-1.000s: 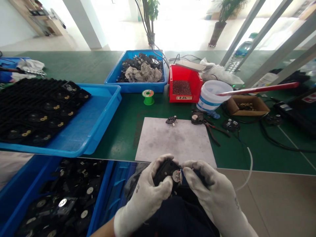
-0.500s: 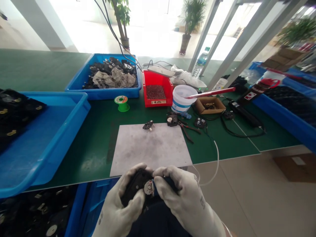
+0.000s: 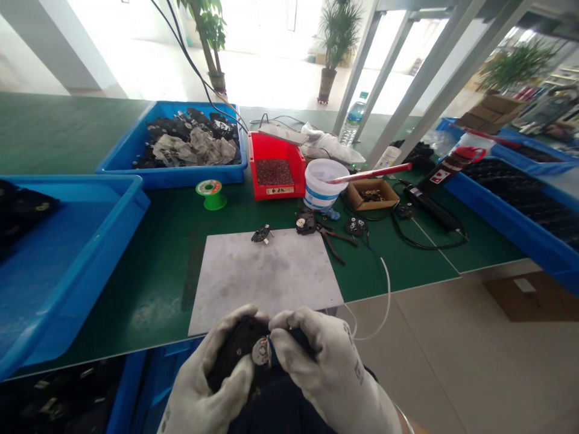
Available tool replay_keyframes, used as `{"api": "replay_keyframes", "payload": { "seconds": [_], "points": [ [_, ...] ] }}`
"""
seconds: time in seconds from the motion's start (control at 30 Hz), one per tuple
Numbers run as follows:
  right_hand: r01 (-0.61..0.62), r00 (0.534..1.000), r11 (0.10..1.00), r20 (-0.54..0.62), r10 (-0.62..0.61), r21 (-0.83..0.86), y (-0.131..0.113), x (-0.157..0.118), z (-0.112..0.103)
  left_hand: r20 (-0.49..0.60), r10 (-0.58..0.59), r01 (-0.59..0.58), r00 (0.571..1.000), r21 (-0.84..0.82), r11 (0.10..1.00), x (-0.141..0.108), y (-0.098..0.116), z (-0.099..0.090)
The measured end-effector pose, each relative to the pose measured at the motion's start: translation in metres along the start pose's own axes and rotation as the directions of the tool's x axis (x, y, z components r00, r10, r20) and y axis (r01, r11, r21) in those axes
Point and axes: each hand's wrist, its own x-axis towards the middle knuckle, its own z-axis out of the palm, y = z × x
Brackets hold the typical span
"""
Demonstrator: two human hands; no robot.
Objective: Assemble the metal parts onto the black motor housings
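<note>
Both hands wear white gloves and meet in front of the table's near edge. My left hand [image 3: 212,380] is wrapped round a black plastic housing [image 3: 228,349], thumb across its near side. A small motor [image 3: 261,351] with a round silvery end face shows between the hands, against the housing. My right hand [image 3: 316,355] is closed, its thumb and fingertips at the motor's right side; its fingers hide the rest of the motor. Beyond the hands lies a grey-white mat [image 3: 266,271], with a small black part [image 3: 262,234] on its far edge.
Pliers [image 3: 333,244] and black assemblies [image 3: 306,222] lie right of the mat. Behind stand a green solder spool [image 3: 211,196], a red bin [image 3: 296,181], a white tub [image 3: 319,196] and a small carton [image 3: 375,203]. Blue trays [image 3: 104,241] flank the left; another [image 3: 506,223] stands right.
The camera view has turned slightly to the right, so the table's things appear farther left. Both hands keep their hold, with the motor still between them.
</note>
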Motion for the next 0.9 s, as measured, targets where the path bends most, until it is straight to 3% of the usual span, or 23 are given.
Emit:
{"api": "replay_keyframes", "payload": {
  "seconds": [0.67, 0.9],
  "points": [
    [-0.008, 1.000, 1.000, 0.006, 0.008, 0.025, 0.0019, 0.0024, 0.0000, -0.011, -0.013, 0.013, 1.000, 0.016, 1.000, -0.0009, 0.0052, 0.0026],
    [-0.103, 0.994, 0.985, -0.020, 0.107, 0.138, 0.0071, 0.0007, 0.0038, 0.000, 0.002, -0.002, 1.000, -0.043, 0.999, 0.0018, 0.0023, 0.0031]
  ]
}}
